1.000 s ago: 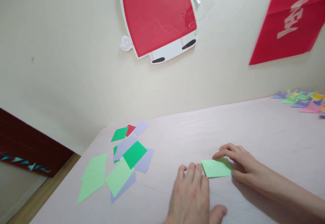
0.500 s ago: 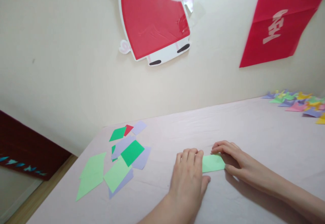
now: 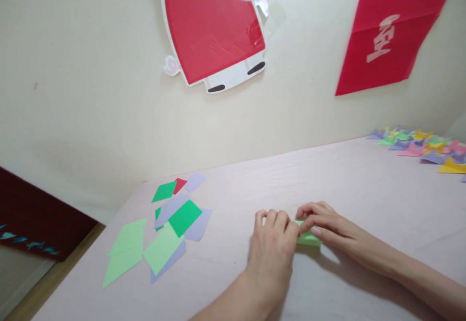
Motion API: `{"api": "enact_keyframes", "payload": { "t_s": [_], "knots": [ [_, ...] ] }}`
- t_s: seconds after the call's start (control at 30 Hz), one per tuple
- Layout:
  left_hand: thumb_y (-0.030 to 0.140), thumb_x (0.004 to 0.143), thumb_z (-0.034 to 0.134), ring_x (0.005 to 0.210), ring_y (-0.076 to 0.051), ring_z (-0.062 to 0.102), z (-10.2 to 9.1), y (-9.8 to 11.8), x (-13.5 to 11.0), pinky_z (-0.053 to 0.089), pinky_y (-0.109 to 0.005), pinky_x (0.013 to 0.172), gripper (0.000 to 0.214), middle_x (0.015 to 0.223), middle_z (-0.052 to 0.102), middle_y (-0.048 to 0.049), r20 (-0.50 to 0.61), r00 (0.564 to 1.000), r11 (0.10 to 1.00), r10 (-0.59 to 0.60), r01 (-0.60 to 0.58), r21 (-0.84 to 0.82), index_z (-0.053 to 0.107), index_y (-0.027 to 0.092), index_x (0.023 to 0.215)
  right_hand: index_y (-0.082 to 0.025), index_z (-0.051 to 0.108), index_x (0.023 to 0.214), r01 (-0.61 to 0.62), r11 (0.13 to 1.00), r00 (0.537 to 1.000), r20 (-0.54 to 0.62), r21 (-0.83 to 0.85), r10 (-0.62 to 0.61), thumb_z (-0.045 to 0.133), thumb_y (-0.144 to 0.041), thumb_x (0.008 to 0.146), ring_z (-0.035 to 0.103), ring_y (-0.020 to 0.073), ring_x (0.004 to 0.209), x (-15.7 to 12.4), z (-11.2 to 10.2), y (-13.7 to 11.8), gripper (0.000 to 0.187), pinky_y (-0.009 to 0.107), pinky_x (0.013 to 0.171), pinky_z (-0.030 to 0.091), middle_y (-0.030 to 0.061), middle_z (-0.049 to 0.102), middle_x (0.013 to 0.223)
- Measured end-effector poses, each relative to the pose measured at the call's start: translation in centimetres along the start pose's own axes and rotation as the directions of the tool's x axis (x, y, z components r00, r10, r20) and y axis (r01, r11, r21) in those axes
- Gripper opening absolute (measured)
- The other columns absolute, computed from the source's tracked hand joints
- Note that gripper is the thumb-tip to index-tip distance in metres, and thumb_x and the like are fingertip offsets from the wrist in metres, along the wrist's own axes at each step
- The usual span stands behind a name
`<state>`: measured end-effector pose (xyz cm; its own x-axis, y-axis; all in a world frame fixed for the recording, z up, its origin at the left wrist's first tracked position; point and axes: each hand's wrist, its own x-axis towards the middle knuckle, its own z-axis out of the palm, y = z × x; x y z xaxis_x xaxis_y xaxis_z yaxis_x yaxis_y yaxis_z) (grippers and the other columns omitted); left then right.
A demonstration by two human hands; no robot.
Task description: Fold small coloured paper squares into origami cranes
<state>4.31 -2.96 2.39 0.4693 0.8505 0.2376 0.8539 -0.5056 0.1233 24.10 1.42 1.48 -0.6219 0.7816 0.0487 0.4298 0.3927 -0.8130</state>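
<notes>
A folded light-green sheet of paper [image 3: 309, 239] lies on the pale tablecloth between my hands. My left hand [image 3: 274, 248] covers its left end with fingers curled down onto it; the thumb is hidden. At the right end, my right hand [image 3: 329, 226] grips the paper, its thumb and bent fingers close together at the top edge. The sheet looks slightly raised there, and its left part is out of sight under my left hand.
Loose paper squares lie at the left, among them light-green [image 3: 163, 248], dark-green [image 3: 185, 218], purple [image 3: 199, 226] and red [image 3: 179, 185] ones. Several folded paper pieces [image 3: 411, 150] stand in rows at the far right. Behind the table [image 3: 255, 180] rises a wall with a red cartoon cutout [image 3: 214, 29].
My right hand's fingers have moved left over the light-green paper, and its thumb now rests on top. My left hand's fingers have curled more. The whole view has shifted slightly.
</notes>
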Motion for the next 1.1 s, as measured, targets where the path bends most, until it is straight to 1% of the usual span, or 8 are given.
{"api": "enact_keyframes", "payload": {
  "t_s": [0.13,0.33,0.47,0.63,0.8,0.87,1.0,1.1],
  "knots": [
    [0.018,0.097,0.048,0.090,-0.018,0.053,-0.1,-0.8,-0.2,0.035,-0.038,0.093,0.016,0.094,0.063,-0.0004,0.002,0.998,0.997,0.066,-0.066,0.029,0.060,0.021,0.087,-0.023,0.071,0.098,0.024,0.999,0.999,0.048,-0.031,-0.022,0.037,-0.046,0.097,0.052,0.0253,0.105,0.1,-0.2,-0.1,0.041,0.044,0.099,0.039,0.0086,0.061,0.103],
    [0.017,0.093,0.051,0.099,-0.019,0.054,-0.6,-1.8,-1.6,0.035,-0.040,0.097,0.010,0.105,0.065,-0.0007,0.126,0.990,0.997,0.067,-0.072,0.039,0.060,0.021,0.097,-0.023,0.074,0.094,0.105,0.990,0.984,0.156,-0.097,-0.089,0.044,-0.026,0.093,0.054,0.0226,0.092,0.2,-1.1,0.1,0.030,0.037,0.087,0.044,0.0070,0.063,0.091],
    [0.016,0.084,0.054,0.106,-0.024,0.052,-0.4,-1.5,-3.3,0.040,-0.039,0.092,0.036,0.124,0.059,-0.0078,0.148,0.986,0.997,0.075,-0.076,-0.001,0.054,0.016,0.120,-0.025,0.072,0.099,0.166,0.973,0.977,0.159,-0.158,-0.141,0.045,-0.020,0.092,0.052,0.0227,0.096,0.1,-1.1,0.2,0.028,0.036,0.086,0.045,0.0088,0.061,0.098],
    [0.011,0.077,0.054,0.103,-0.023,0.053,0.1,-1.7,-4.0,0.045,-0.035,0.084,0.049,0.123,0.060,-0.0084,0.141,0.987,0.996,0.080,-0.074,-0.052,0.052,0.015,0.125,-0.027,0.069,0.102,0.191,0.961,0.975,0.156,-0.201,-0.161,0.051,-0.017,0.088,0.047,0.0251,0.113,0.0,-0.8,0.4,0.025,0.040,0.095,0.043,0.0088,0.057,0.117],
    [0.015,0.080,0.052,0.103,-0.023,0.055,0.8,-2.3,-4.4,0.047,-0.036,0.086,0.042,0.124,0.062,-0.0085,0.108,0.985,0.990,0.136,-0.132,-0.044,0.054,0.015,0.122,-0.028,0.068,0.099,0.181,0.962,0.972,0.187,-0.207,-0.142,0.058,-0.030,0.090,0.047,0.0261,0.114,0.2,-0.8,0.4,0.014,0.041,0.097,0.040,0.0068,0.059,0.115],
    [0.009,0.079,0.047,0.103,-0.022,0.057,1.2,-2.5,-4.9,0.048,-0.035,0.086,0.045,0.126,0.061,-0.0095,0.080,0.990,0.993,0.114,-0.110,-0.048,0.053,0.014,0.124,-0.025,0.067,0.092,0.150,0.970,0.980,0.160,-0.192,-0.120,0.052,-0.036,0.094,0.050,0.0245,0.108,0.6,-0.6,0.4,0.019,0.039,0.095,0.041,0.0069,0.060,0.110],
    [0.003,0.081,0.038,0.120,-0.024,0.052,1.6,-2.4,-5.7,0.043,-0.034,0.094,0.061,0.140,0.051,-0.0167,-0.106,0.991,0.991,0.085,-0.073,0.112,0.038,0.007,0.141,-0.020,0.060,0.076,0.051,0.978,0.998,0.037,-0.203,-0.044,0.044,-0.037,0.097,0.054,0.0211,0.088,1.8,0.6,0.2,0.032,0.034,0.080,0.044,0.0058,0.060,0.088],
    [0.025,0.093,0.043,0.133,-0.025,0.040,2.0,-2.0,-5.7,0.038,-0.036,0.100,0.050,0.141,0.052,-0.0129,-0.181,0.956,0.955,0.230,-0.185,0.232,0.042,0.009,0.141,-0.020,0.056,0.072,-0.043,0.965,0.999,-0.015,-0.260,0.040,0.052,-0.036,0.092,0.053,0.0201,0.075,2.8,1.2,0.0,0.026,0.031,0.068,0.042,0.0028,0.057,0.072]
  ]
}}
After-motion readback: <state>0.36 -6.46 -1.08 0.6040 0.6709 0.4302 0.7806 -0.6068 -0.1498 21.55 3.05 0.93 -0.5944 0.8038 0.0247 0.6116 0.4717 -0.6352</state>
